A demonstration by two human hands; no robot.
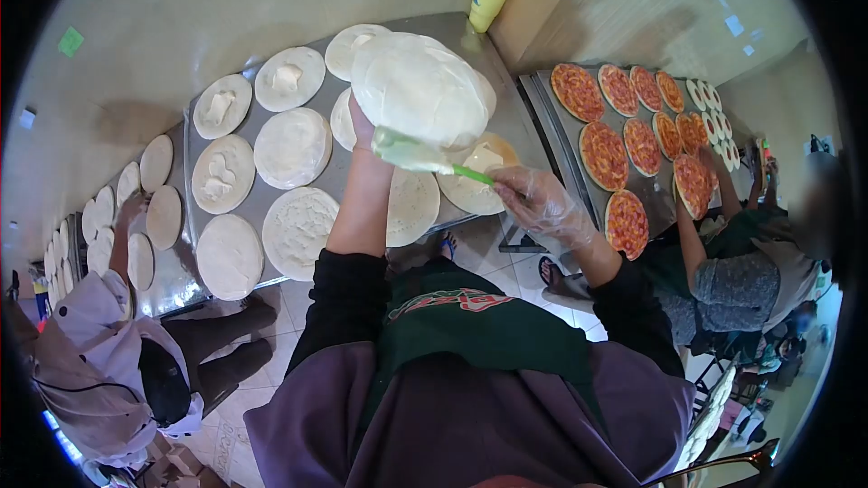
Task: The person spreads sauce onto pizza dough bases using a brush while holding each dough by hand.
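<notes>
My left hand (361, 125) holds up a round pizza base (418, 86) from beneath, its fingers mostly hidden under the dough. A layer of white cream or sauce coats the top of this base. In a clear plastic glove, my right hand (545, 205) grips the green handle of a spatula (472, 174). White cream covers the spatula's head, which is at the near edge of the raised base. Below lie more bases on the metal table, among them a cream-covered one (293, 148), one with a dollop in its middle (220, 173) and a plain one (412, 208).
A yellow cup (489, 4) stands at the table's back corner. On the right, another metal table (592, 183) bears several red-sauced bases (603, 155), where a co-worker (741, 262) holds one. Another person (127, 343) handles bases at the left.
</notes>
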